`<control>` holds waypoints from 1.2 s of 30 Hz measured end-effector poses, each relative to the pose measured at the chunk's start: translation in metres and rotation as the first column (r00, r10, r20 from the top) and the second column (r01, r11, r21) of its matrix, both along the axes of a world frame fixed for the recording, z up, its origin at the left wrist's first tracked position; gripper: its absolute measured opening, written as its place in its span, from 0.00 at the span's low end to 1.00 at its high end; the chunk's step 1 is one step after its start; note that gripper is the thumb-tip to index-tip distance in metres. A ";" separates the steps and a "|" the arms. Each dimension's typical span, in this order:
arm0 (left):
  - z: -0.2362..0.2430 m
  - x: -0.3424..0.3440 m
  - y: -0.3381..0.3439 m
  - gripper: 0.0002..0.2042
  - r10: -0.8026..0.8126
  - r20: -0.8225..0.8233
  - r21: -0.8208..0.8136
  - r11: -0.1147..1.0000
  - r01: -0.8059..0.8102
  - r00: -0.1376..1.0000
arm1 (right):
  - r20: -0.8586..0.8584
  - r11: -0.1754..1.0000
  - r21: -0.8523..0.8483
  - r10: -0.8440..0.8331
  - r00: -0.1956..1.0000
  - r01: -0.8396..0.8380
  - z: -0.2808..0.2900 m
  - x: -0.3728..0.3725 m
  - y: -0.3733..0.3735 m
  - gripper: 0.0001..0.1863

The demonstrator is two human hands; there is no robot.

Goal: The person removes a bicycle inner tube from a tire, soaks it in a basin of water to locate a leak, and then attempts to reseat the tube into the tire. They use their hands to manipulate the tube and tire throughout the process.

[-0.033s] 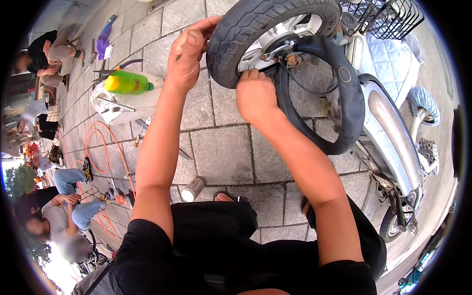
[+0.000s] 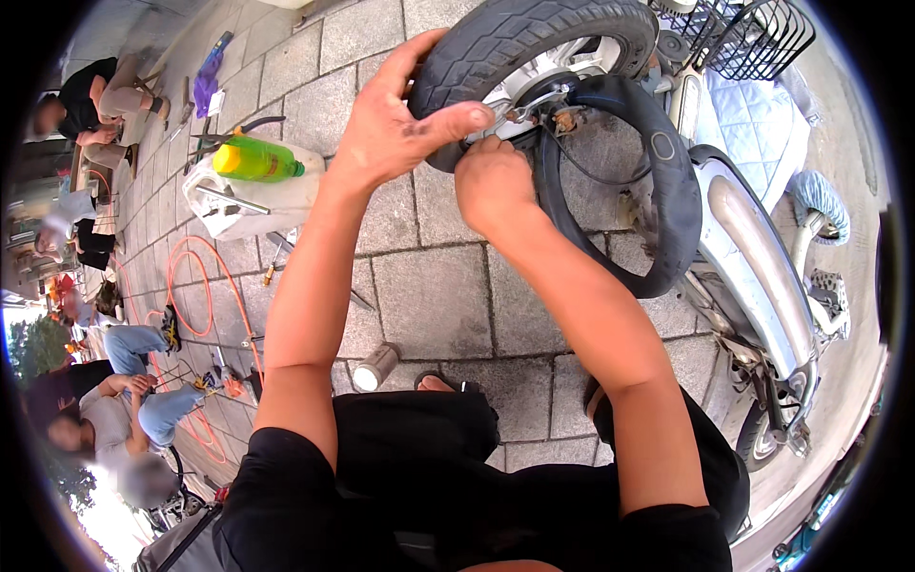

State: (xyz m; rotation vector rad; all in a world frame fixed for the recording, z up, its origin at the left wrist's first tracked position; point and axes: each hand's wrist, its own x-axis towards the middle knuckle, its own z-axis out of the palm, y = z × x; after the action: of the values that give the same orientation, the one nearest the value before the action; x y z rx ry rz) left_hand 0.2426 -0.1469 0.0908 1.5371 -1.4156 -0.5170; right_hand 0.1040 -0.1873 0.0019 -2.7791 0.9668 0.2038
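Observation:
A black treaded tyre point(image 2: 505, 52) sits on a silver wheel rim at the top middle. My left hand point(image 2: 396, 124) spans its left side, fingers along the tread and thumb stretched across the sidewall toward the rim. At the lower edge of the wheel my right hand point(image 2: 493, 181) is closed, with curled fingers over the tyre's edge; its fingertips are hidden. A rounded black inner tube point(image 2: 679, 205) hangs in a loop to the right of the wheel. A thin dark cable point(image 2: 596, 172) runs from the hub through that loop.
The scooter body point(image 2: 753, 257) lies along the right, with a black wire basket point(image 2: 762, 38) at the top. Left of my arm, a green-yellow bottle point(image 2: 257, 160) rests on a whitish container point(image 2: 295, 186). An orange hose point(image 2: 205, 286) coils there. A can point(image 2: 376, 367) lies near my foot.
My left hand has shifted right and turned, its thumb swinging out across the tyre's sidewall. My right hand stays at the lower edge of the wheel.

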 end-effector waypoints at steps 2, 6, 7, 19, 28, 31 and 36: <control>0.013 -0.035 -0.001 0.52 0.212 0.454 0.017 0.969 -0.247 0.865 | -0.134 0.996 -0.023 0.077 0.988 -0.081 0.013 -0.001 -0.001 0.19; 0.019 -0.029 -0.011 0.41 0.198 0.416 0.137 0.951 -0.276 0.887 | -0.289 0.925 0.042 0.374 0.881 -0.378 0.029 -0.018 -0.006 0.18; 0.023 -0.026 -0.008 0.39 0.191 0.368 0.196 0.941 -0.277 0.910 | -0.330 0.865 0.122 0.498 0.802 -0.487 0.041 -0.023 -0.005 0.17; 0.017 0.028 -0.029 0.31 -0.055 0.153 0.240 0.971 0.016 0.987 | 0.438 0.949 -0.011 0.289 0.851 -0.317 0.257 -0.074 -0.119 0.28; 0.009 0.045 -0.042 0.29 -0.146 0.149 0.252 0.962 0.106 0.978 | -0.016 0.866 -0.020 0.499 0.866 -0.500 0.219 0.001 -0.157 0.39; 0.012 0.053 -0.046 0.26 -0.234 0.059 0.243 0.946 0.214 0.970 | 0.016 0.841 -0.012 0.541 0.841 -0.541 0.208 0.012 -0.175 0.33; -0.005 0.068 -0.048 0.22 -0.237 -0.238 0.258 0.920 0.297 0.942 | -0.015 0.868 0.219 0.460 0.888 -0.446 0.211 0.045 -0.171 0.24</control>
State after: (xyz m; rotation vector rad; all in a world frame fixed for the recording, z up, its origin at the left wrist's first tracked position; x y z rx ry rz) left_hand 0.3103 -0.1945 0.0863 1.4702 -1.4444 -1.0614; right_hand 0.1487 -0.3583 0.2129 -2.7648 0.2594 0.4399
